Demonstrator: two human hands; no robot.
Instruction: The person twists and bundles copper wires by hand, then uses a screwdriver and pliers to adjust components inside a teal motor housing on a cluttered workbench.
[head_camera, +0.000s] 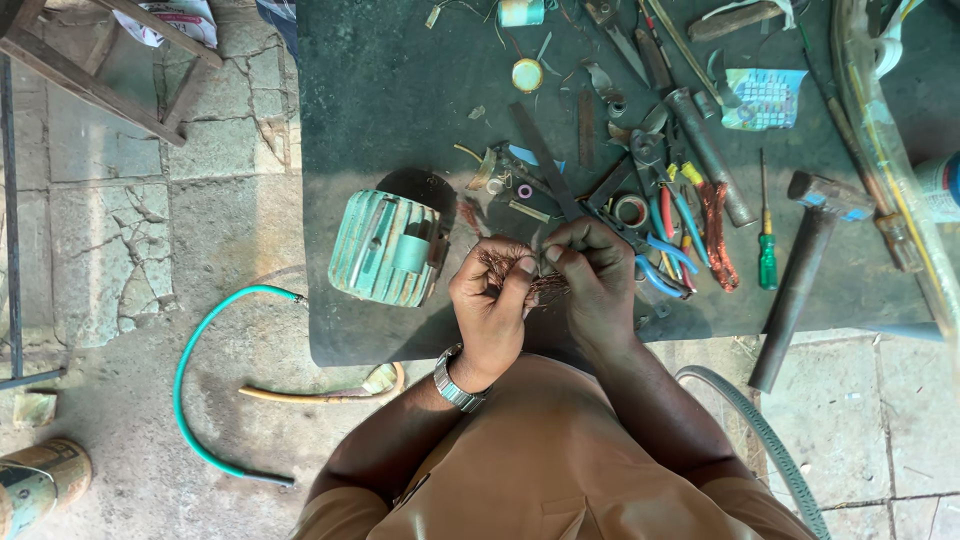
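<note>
Both my hands meet over the near edge of a dark work mat (380, 80). My left hand (490, 305), with a metal watch on the wrist, is closed around a tangle of thin copper wire (498, 262). My right hand (592, 275) pinches the same bundle from the right side, fingertips close to the left thumb. A green finned electric motor housing (385, 248) lies on the mat just left of my hands.
Many tools lie on the mat to the right: pliers with blue and red handles (690, 235), a green screwdriver (767, 245), a hammer (805, 270), a metal pipe (710, 150), tape rolls. A green hose (195, 370) curls on the cracked stone floor at left. A wooden frame (90, 70) stands far left.
</note>
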